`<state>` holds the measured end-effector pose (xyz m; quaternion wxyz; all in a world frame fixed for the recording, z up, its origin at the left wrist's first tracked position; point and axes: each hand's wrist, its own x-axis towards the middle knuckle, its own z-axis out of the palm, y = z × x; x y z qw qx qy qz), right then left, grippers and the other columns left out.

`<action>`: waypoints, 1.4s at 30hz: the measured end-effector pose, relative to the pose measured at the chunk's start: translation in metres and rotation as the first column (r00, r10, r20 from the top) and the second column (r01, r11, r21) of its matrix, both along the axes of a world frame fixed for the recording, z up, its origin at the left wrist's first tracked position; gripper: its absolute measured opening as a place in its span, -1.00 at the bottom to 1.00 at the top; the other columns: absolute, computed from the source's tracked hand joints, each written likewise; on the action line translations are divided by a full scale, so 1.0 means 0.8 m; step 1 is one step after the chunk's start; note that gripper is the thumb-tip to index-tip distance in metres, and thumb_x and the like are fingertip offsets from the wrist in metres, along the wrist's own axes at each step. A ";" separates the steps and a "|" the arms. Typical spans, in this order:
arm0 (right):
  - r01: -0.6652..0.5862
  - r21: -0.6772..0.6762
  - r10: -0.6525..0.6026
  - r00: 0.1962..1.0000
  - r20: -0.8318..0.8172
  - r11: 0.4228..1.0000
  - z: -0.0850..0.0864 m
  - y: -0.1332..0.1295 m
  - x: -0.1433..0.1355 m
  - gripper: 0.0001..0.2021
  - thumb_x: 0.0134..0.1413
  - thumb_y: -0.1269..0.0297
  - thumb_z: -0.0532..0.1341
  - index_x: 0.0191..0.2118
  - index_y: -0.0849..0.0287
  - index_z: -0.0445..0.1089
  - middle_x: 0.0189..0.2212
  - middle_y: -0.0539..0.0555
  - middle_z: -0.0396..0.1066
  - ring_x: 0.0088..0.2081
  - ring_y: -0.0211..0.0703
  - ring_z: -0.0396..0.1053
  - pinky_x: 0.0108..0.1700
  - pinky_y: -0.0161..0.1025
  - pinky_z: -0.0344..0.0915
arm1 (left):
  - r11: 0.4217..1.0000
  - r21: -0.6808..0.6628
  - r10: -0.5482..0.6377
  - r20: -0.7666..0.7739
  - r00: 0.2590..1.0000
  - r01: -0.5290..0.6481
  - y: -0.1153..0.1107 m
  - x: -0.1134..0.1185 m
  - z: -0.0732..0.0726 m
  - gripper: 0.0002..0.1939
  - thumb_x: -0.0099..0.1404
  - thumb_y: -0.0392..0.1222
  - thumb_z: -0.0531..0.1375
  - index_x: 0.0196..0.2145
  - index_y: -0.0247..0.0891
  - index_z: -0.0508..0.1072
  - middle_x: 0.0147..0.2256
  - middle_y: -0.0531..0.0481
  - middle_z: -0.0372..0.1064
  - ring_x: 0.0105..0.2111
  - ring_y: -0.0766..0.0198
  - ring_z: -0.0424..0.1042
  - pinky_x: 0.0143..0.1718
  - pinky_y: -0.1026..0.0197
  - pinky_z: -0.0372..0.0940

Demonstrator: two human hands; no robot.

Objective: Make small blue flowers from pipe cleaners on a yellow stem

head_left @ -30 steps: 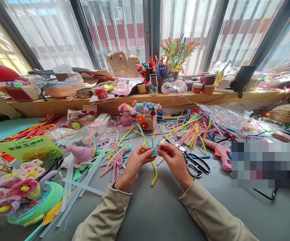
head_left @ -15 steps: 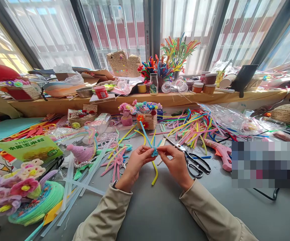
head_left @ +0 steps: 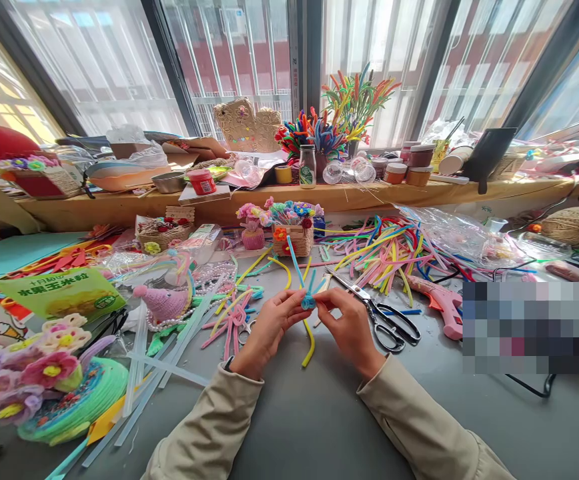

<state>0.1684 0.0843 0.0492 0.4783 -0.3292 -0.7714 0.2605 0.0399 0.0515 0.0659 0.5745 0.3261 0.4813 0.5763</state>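
Observation:
Between both hands is a blue pipe cleaner piece (head_left: 308, 302), bunched at its centre with several strands sticking up; the longest rises to the upper left. My left hand (head_left: 273, 325) pinches its left side with thumb and forefinger. From the right, my right hand (head_left: 350, 327) pinches the other side. Below the piece a yellow pipe cleaner (head_left: 309, 348) lies on the grey table (head_left: 309, 420). Large black-handled scissors (head_left: 389, 327) lie just right of my right hand. Pink pipe cleaners (head_left: 233, 323) and a smaller pair of scissors (head_left: 245, 331) lie left of my left hand.
A pink glue gun (head_left: 442, 303) rests right of the scissors. Behind it spreads a pile of coloured pipe cleaners (head_left: 384, 257). A flower basket (head_left: 294, 243) stands at the back. Clear glue sticks (head_left: 139, 380) and pipe cleaner flowers (head_left: 52, 370) lie at left. Jars line the sill (head_left: 249, 202).
The blue piece has turned a little: its long strand stands steeper and further right, and the short strands have spread. Both hands keep nearly the same place and grip.

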 end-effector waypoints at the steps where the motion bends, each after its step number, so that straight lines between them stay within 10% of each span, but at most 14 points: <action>1: 0.000 0.005 0.000 1.000 0.004 1.000 0.000 0.000 0.000 -0.84 -0.09 0.48 0.04 -0.40 0.16 0.34 -0.49 -0.01 0.32 -0.47 -0.30 0.26 -0.37 -0.34 0.21 | 1.000 0.004 -0.003 -0.002 1.000 0.003 0.000 0.000 0.000 -0.83 0.01 -0.17 0.17 -0.45 -0.33 0.36 -0.45 0.01 0.30 -0.42 0.37 0.32 -0.27 0.26 0.26; 27: -0.142 -0.399 0.022 0.956 -0.292 0.906 -0.003 0.009 -0.002 -0.87 -0.17 0.23 0.14 -0.51 0.17 0.32 -0.41 0.03 0.28 -0.33 -0.22 0.24 -0.38 -0.32 0.22 | 0.995 0.063 0.081 -0.179 0.980 -0.071 0.002 0.000 0.001 -0.81 -0.11 -0.21 0.25 -0.50 -0.36 0.38 -0.51 0.05 0.32 -0.48 0.37 0.33 -0.39 0.28 0.29; 34: -0.335 -0.627 0.057 0.906 -0.420 0.704 -0.006 0.014 -0.002 -0.81 -0.17 0.18 0.12 -0.48 0.21 0.36 -0.26 0.08 0.26 -0.31 -0.22 0.25 -0.38 -0.32 0.21 | 0.998 0.029 0.059 -0.146 0.988 -0.056 0.002 -0.001 0.000 -0.81 -0.13 -0.21 0.26 -0.51 -0.34 0.38 -0.51 0.04 0.34 -0.50 0.38 0.34 -0.39 0.29 0.28; 42: -0.051 -0.024 0.050 0.999 -0.011 0.998 0.006 0.013 0.008 -0.88 -0.09 0.35 0.06 -0.37 0.15 0.30 -0.37 0.06 0.24 -0.37 -0.24 0.22 -0.40 -0.33 0.21 | 0.993 -0.117 -0.013 0.019 1.000 0.016 0.000 -0.004 0.003 -0.82 -0.10 -0.20 0.25 -0.48 -0.31 0.38 -0.54 0.05 0.34 -0.54 0.43 0.35 -0.39 0.37 0.24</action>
